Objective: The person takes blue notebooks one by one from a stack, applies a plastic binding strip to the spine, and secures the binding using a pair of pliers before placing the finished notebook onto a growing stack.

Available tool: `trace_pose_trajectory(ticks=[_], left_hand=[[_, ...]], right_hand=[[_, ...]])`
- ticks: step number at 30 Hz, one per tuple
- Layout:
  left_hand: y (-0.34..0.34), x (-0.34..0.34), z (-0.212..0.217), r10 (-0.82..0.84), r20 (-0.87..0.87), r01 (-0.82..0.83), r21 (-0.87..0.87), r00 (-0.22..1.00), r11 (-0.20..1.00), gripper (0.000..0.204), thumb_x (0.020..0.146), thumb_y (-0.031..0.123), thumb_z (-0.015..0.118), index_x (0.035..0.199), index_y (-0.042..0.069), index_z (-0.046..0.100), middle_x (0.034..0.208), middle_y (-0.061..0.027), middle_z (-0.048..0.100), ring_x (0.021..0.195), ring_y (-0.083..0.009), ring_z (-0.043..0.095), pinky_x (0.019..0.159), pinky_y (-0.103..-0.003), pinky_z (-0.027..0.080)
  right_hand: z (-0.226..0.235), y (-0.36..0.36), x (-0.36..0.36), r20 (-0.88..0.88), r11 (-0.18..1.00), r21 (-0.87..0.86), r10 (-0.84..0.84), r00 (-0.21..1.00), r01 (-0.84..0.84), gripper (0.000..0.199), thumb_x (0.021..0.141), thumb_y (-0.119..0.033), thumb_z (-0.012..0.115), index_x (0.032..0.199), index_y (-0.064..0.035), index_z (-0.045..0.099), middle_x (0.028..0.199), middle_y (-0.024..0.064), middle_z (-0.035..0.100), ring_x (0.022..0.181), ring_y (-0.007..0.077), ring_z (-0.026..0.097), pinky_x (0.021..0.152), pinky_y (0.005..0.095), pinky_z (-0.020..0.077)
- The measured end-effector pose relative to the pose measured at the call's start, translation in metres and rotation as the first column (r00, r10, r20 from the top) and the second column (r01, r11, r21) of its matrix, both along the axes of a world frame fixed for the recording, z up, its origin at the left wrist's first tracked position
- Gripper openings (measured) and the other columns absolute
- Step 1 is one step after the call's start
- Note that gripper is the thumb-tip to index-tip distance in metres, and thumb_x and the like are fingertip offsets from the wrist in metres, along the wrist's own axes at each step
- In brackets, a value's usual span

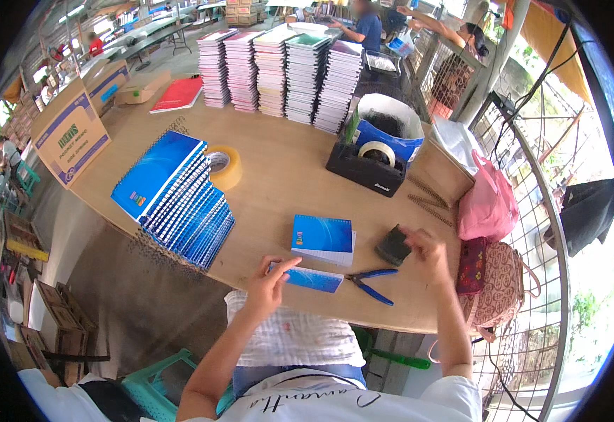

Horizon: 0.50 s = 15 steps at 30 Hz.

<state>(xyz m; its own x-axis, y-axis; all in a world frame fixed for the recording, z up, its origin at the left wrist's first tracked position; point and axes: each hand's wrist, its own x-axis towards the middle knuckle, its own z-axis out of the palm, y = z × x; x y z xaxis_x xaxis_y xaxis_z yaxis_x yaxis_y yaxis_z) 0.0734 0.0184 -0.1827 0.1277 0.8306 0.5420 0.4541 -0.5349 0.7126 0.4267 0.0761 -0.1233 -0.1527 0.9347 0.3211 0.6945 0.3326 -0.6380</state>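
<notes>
head view | left hand pinched on small blue notebook at table front edge | right hand closed around dark block | blue pliers lying between

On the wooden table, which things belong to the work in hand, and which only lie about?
In use:
left hand on a small blue notebook
right hand at a dark block
blue-handled pliers
small notebook stack

Lying about:
tape roll
tape dispenser
tall notebook stacks
pink bag
cardboard box
</notes>
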Motion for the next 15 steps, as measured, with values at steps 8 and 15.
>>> trace_pose_trajectory(ticks=[8,15], left_hand=[[0.002,0.034,-0.024,0.060,0.133,-0.057,-0.024,0.989,0.998,0.020,0.089,0.012,0.066,0.108,0.008,0.061,0.100,-0.0116,0.060,0.098,-0.0309,0.053,0.083,-0.042,0.044],[0.003,0.035,-0.025,0.051,0.153,-0.054,0.013,0.987,0.998,0.015,0.089,0.013,0.065,0.103,0.008,0.061,0.096,-0.0100,0.062,0.095,-0.0313,0.054,0.078,-0.043,0.045]], right_hand=[[-0.017,-0.043,-0.080,-0.056,0.968,0.143,0.214,0.975,-0.204,0.019,0.081,-0.003,0.071,0.100,-0.0064,0.073,0.080,0.0112,0.066,0.063,0.0202,0.058,0.056,0.0315,0.0468],[-0.013,-0.046,-0.082,-0.129,0.967,-0.049,0.241,0.962,-0.249,0.015,0.082,-0.003,0.071,0.097,-0.0048,0.073,0.084,0.0101,0.069,0.070,0.0202,0.064,0.059,0.0303,0.0486]])
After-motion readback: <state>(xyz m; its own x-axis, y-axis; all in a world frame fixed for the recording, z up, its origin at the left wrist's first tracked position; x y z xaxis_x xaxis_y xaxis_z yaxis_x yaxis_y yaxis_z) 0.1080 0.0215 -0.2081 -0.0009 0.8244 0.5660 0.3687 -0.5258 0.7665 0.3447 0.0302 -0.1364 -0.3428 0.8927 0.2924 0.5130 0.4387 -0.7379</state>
